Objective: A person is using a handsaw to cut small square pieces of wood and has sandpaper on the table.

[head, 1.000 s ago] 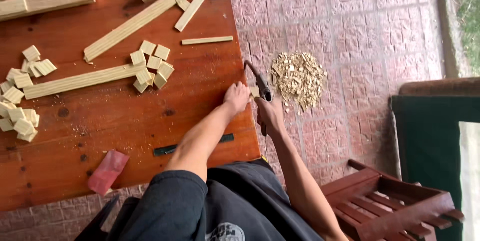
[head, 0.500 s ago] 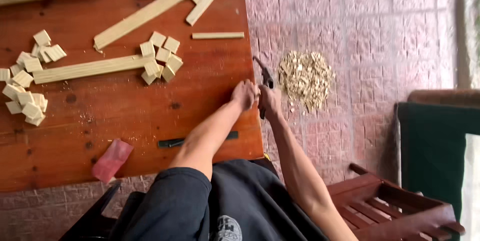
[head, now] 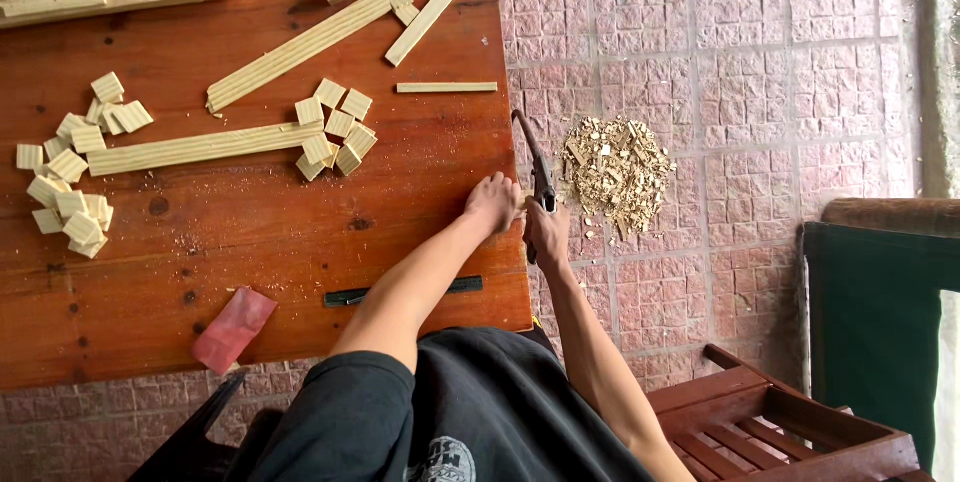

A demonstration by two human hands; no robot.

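**Saw at the table's edge**

Head view: whatever the saw (head: 533,167) cuts is hidden behind the hands. The red wooden table (head: 250,242) stands on pink paving; shavings (head: 615,174) lie right of the saw. The right hand (head: 547,232) grips the saw's handle; the left hand (head: 495,204), fingers curled, presses the edge just beside it.

— On the worktop (head: 250,242): one red sanding block (head: 233,329), one dark flat tool (head: 405,291), one thin wooden strip (head: 446,88).
— And off the edge?
— One heap of wood shavings (head: 615,172), one saw (head: 537,174), two hands.
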